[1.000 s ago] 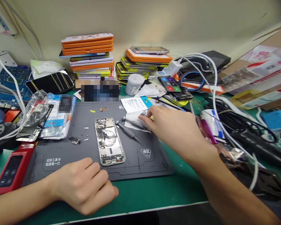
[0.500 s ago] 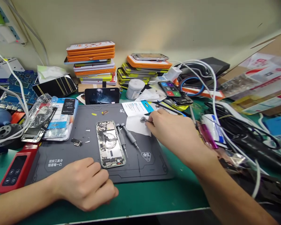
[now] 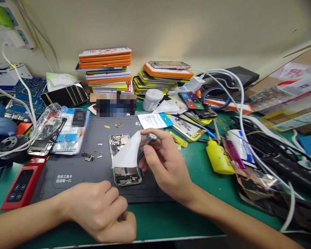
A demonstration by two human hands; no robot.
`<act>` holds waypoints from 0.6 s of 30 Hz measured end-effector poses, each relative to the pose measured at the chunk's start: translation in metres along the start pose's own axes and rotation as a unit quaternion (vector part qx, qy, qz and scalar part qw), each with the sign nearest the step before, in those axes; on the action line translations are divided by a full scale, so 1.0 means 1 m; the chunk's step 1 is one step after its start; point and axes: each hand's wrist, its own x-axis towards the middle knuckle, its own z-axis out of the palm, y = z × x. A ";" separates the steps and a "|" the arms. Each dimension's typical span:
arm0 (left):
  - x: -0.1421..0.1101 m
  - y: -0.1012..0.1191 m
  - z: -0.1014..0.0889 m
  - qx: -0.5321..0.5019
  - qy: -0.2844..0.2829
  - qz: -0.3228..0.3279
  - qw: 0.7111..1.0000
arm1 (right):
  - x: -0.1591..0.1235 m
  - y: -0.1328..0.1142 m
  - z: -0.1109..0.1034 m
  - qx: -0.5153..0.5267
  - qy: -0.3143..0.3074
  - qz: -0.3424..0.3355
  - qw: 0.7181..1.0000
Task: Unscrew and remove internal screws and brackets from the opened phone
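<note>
Your left hand can pass over the mat, between the red device and the small module; at the phone, the paper and your right hand block the way.

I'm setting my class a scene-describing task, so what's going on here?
The person's right hand holds a grey, round-capped cylindrical tool and a thin white sheet of paper, which hides part of an opened, pale-rimmed rectangular phone. The phone lies on a dark grey mat. The left hand is curled near the mat's front edge, with nothing visible in it. A small black-and-silver part lies left of the phone.
</note>
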 end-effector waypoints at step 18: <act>-0.001 -0.001 0.000 -0.008 -0.021 -0.033 0.999 | 0.068 0.008 -0.084 -0.472 0.122 0.121 0.865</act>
